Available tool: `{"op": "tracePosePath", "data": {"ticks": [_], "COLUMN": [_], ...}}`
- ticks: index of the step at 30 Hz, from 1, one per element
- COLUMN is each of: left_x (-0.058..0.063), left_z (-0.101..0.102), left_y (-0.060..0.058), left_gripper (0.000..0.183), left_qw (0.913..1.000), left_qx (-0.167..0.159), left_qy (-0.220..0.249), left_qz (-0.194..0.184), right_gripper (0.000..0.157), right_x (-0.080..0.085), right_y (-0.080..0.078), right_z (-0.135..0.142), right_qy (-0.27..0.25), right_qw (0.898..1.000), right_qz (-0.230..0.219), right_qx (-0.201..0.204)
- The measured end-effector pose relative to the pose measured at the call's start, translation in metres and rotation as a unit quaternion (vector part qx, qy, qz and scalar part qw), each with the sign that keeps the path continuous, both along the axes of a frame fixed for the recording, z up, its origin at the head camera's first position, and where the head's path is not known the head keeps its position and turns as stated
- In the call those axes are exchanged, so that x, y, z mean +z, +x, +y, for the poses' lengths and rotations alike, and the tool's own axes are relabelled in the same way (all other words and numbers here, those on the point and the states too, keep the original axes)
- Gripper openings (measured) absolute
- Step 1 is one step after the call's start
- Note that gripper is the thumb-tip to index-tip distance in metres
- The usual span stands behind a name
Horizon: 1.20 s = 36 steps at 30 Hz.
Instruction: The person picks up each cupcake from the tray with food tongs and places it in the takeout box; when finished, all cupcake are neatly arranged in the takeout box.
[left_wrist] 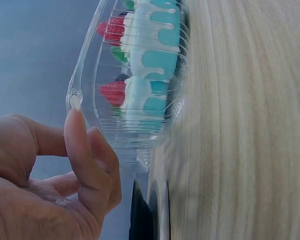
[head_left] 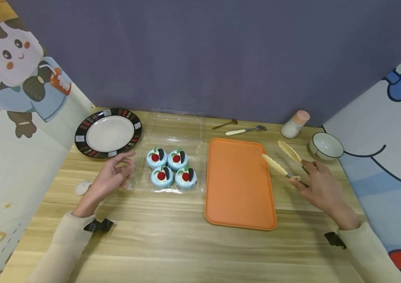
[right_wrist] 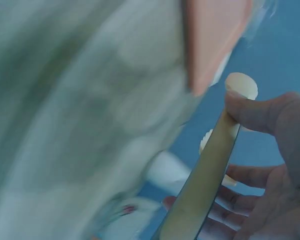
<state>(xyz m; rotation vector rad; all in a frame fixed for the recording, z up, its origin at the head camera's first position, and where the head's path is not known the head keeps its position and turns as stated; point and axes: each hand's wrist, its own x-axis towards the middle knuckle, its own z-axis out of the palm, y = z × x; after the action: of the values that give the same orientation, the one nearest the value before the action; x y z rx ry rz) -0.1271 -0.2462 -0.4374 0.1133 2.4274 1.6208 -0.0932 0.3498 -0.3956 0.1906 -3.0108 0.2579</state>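
Four-part groups aside, several blue cupcakes (head_left: pixel 162 176), each topped with a red berry, a dark cookie and a green leaf, sit in a clear plastic container (head_left: pixel 177 127) whose lid lies back. At the container's left side is my left hand (head_left: pixel 110 177), its fingers loosely bent. In the left wrist view a fingertip (left_wrist: pixel 75 107) touches the container's rim. My right hand (head_left: pixel 320 188) holds tongs (head_left: pixel 277 166) with pale yellow ends, which stand apart above the table just right of the orange tray (head_left: pixel 239 184). Nothing is between the tong ends.
A dark-rimmed plate (head_left: pixel 110 133) lies at the back left, and a small white disc (head_left: pixel 82 188) beside my left wrist. Along the back are a small spoon (head_left: pixel 226 124), a fork with a cream handle (head_left: pixel 245 130), a pink-topped bottle (head_left: pixel 295 124) and a white bowl (head_left: pixel 326 145). Walls enclose the table.
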Motion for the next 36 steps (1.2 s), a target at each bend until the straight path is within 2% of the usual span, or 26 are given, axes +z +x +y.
{"op": "tracePosePath", "data": {"ticks": [7,16,27,36], "left_x": [-0.002,0.001,0.001,0.003], "left_z": [-0.001,-0.002,-0.006,-0.012], "left_y": [0.000,0.001,0.000,0.000], "left_gripper": [0.052,0.054,0.051,0.054], "left_qw": [1.0000,0.9999,0.9999,0.9997], "left_qx": [0.000,-0.002,-0.001,-0.009], "left_qy": [0.005,0.010,-0.014,-0.021], "left_qz": [0.000,-0.008,-0.011,-0.011], "right_gripper": [0.083,0.086,0.100,0.109], "right_x": [-0.027,-0.045,-0.053,-0.052], "right_y": [-0.004,-0.007,-0.003,-0.010], "right_z": [0.035,0.044,0.039,0.038], "right_qy": [-0.006,-0.018,-0.027,-0.017], "right_qw": [0.997,0.993,0.990,0.989], "right_qz": [-0.055,-0.078,-0.084,-0.107], "right_qx": [-0.059,-0.090,-0.107,-0.103]}}
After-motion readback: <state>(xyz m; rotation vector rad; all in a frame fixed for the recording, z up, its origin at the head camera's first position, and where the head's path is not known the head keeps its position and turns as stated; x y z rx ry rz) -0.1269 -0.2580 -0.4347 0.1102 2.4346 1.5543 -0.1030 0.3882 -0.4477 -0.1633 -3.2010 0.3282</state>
